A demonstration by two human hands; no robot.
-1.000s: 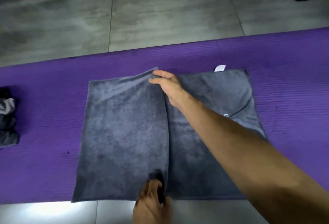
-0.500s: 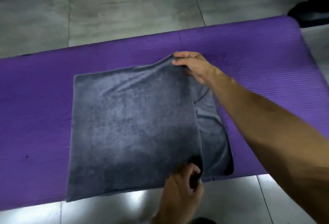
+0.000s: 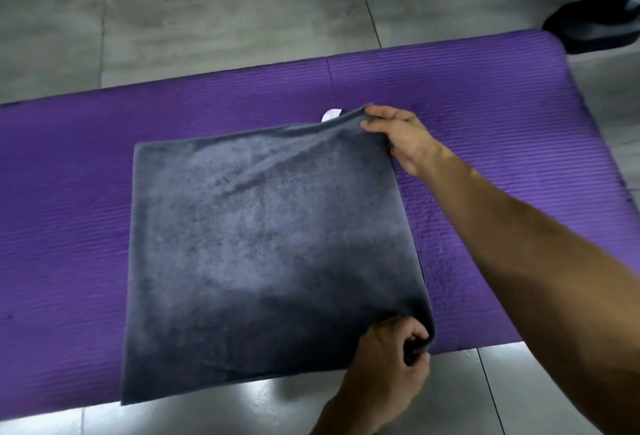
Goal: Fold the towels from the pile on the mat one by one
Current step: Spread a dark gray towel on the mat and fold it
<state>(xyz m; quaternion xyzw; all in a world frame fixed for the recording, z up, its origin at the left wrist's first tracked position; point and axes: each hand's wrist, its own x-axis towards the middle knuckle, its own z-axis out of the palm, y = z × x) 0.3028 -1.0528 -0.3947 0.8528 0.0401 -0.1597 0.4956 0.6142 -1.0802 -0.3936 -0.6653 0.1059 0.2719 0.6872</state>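
We have the soft grey terry towel lying folded over on the ribbed purple foam mat, its near edge hanging slightly past the mat onto the glossy grey floor tiles. Our right hand pinches the far right corner, lifted a little off the mat, and our left hand is curled round the near right corner, bunching the cloth there. The main risk, as we judge it, is a crooked fold: the two layers may not line up along the right side, since we cannot see the lower edge beneath. The diagonal wrinkles running from the raised far corner could get pressed in if we set it down without pulling taut. Tugging unevenly with one hand would skew the whole towel on the mat, and the near edge could drag further onto the floor. A small white tag peeks out at the far edge, a sign the layers may be offset already.
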